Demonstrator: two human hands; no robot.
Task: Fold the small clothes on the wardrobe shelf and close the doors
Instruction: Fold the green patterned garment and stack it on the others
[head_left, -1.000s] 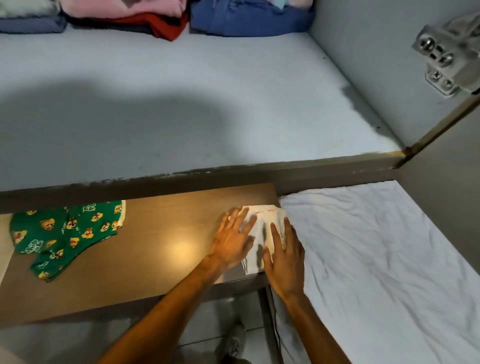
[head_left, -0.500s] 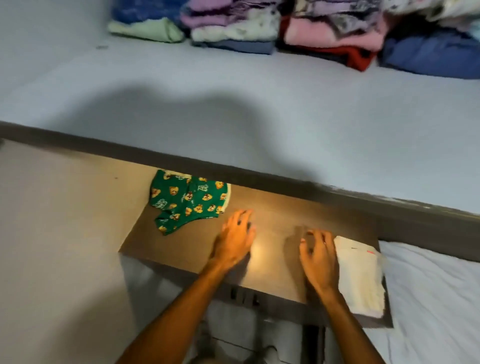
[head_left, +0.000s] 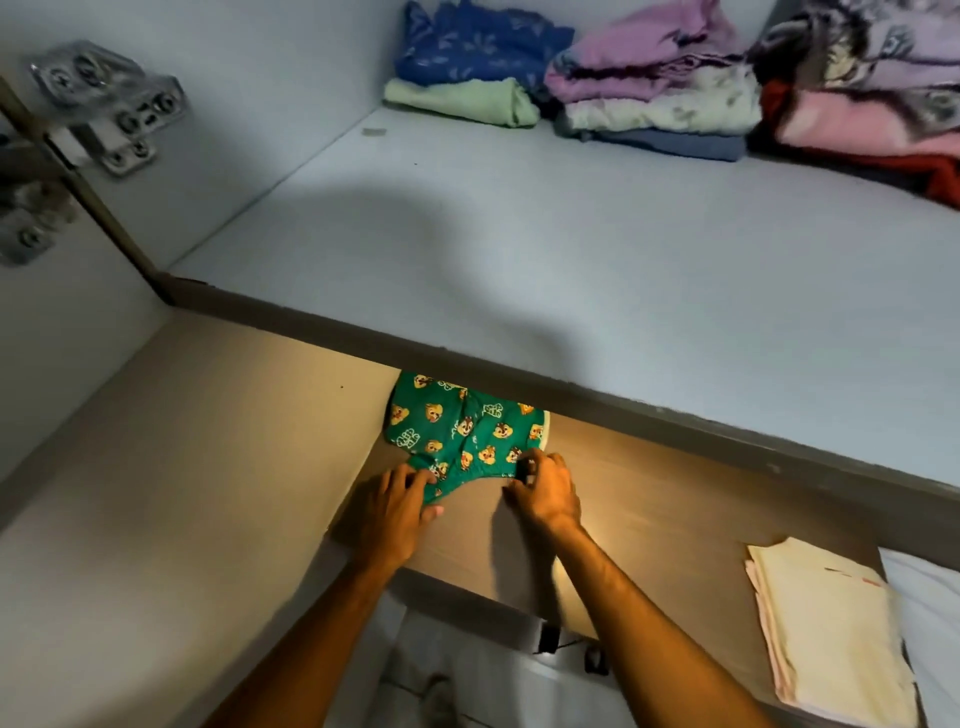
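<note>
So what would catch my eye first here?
The bright green cartoon-print shorts on the brown board, half tucked under the shelf edge, with the left hand and right hand gripping its near hem. Then the folded cream garment at lower right, and the folded clothes stacks at the shelf's back.

A small green garment (head_left: 462, 434) printed with cartoon chipmunk faces lies flat and unfolded on the brown shelf (head_left: 649, 499), while a folded cream cloth (head_left: 831, 629) rests well apart at right.
</note>
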